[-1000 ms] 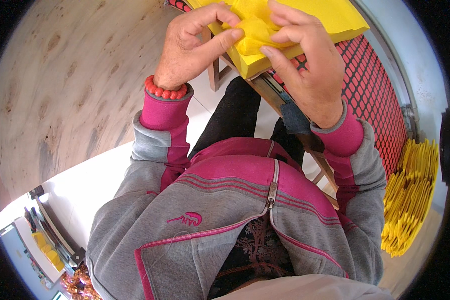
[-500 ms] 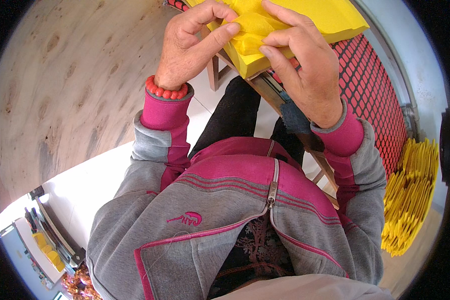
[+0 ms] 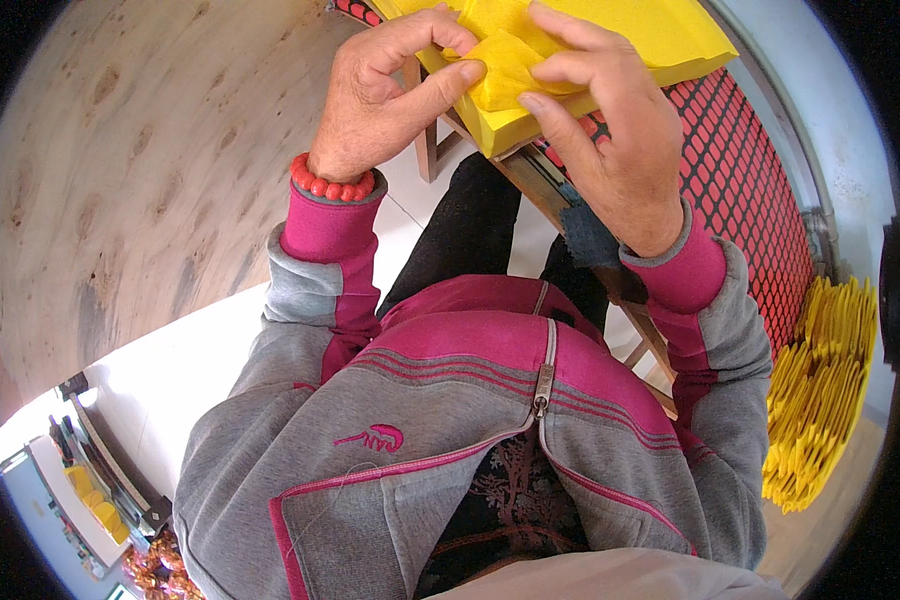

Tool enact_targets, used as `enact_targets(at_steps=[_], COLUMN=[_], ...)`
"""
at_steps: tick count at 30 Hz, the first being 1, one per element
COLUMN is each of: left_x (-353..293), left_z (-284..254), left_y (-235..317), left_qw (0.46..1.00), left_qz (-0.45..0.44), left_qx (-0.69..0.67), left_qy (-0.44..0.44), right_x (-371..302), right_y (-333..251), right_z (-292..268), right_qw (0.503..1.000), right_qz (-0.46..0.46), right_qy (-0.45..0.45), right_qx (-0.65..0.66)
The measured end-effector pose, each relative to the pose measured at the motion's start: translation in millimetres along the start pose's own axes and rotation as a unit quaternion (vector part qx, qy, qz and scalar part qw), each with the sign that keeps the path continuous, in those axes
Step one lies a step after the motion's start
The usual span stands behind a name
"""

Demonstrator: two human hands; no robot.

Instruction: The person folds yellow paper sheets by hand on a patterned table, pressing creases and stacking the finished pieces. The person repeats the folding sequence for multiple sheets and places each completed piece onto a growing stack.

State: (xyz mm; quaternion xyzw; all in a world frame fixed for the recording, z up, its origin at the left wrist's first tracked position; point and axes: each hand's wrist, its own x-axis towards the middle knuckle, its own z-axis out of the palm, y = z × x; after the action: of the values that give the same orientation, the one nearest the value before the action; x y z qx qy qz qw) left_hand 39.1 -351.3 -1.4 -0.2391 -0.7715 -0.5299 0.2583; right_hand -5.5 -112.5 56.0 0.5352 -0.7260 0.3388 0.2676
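Near the top of the head view lies a stack of yellow sheets, thin and soft like paper or cloth. A folded, crinkled yellow sheet rests on its near corner. My left hand, with a red bead bracelet at the wrist, pinches the sheet's left edge between thumb and index finger. From the right, my right hand hovers at the same fold, thumb and fingers spread apart. Its thumb tip and index tip lie over or just touch the sheet; the exact contact cannot be made out.
The stack sits on a wooden-framed stand beside a red-and-black patterned cover. A wooden board fills the left. Many folded yellow pieces stand bundled at the right by the wall. Shelving with yellow items shows at lower left.
My right thumb and index finger have parted a little at the fold. The folded sheet has been turned over or flattened slightly, and my left thumb has shifted slightly right.
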Motion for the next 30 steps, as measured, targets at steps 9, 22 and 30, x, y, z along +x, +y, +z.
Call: enact_targets(at_steps=[9,22,30], left_x=[0.1,-3.8,-1.6], left_z=[8.4,0.3,2.0], left_y=[0.2,-1.3,-1.7], left_qw=[0.996,0.996,1.000], left_qz=[-0.022,-0.009,0.028], left_qx=[-0.074,-0.082,-0.014], left_qy=[0.041,0.017,-0.001], right_x=[0.0,-1.7,-1.0], right_y=[2.1,1.8,2.9], right_z=[2.7,4.1,6.4], right_qw=[0.999,0.999,0.999], right_qz=[-0.027,-0.022,-0.023], right_qy=[0.028,0.028,0.038], right_qx=[-0.008,0.005,0.015])
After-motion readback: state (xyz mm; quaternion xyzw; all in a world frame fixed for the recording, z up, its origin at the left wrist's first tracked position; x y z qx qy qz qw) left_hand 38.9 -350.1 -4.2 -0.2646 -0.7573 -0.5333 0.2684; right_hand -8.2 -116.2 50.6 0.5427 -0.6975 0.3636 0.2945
